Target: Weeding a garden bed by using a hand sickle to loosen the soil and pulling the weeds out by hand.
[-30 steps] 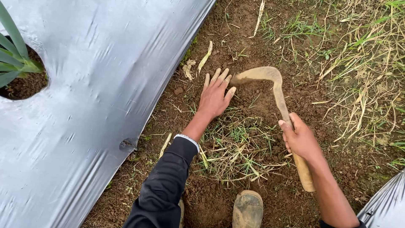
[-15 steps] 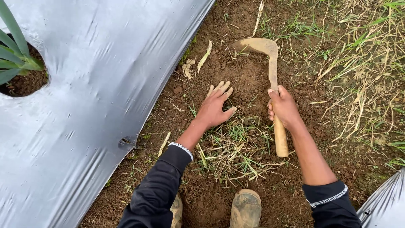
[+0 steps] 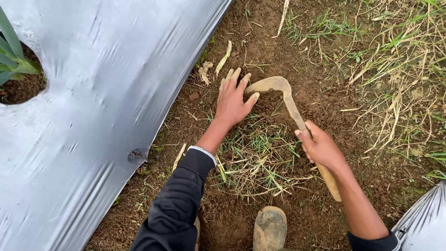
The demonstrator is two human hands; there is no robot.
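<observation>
My right hand (image 3: pixel 320 148) grips the wooden handle of a curved sickle (image 3: pixel 283 90). Its mud-coated blade hooks left and lies on the brown soil, the tip close to my left hand's fingers. My left hand (image 3: pixel 233 100) rests flat on the soil with fingers spread, holding nothing. A loose pile of cut grass and weeds (image 3: pixel 260 158) lies between my two forearms.
Silver plastic mulch sheet (image 3: pixel 102 107) covers the bed on the left, with a planting hole holding a green leafy plant (image 3: pixel 14 60). Dry and green grass (image 3: pixel 399 69) fills the right side. My muddy boot (image 3: pixel 270 227) is at bottom; another sheet corner (image 3: pixel 425 223) bottom right.
The sickle was swung forward, then pulled back toward me across the soil. My left hand shifted back, then reached forward again next to the blade tip.
</observation>
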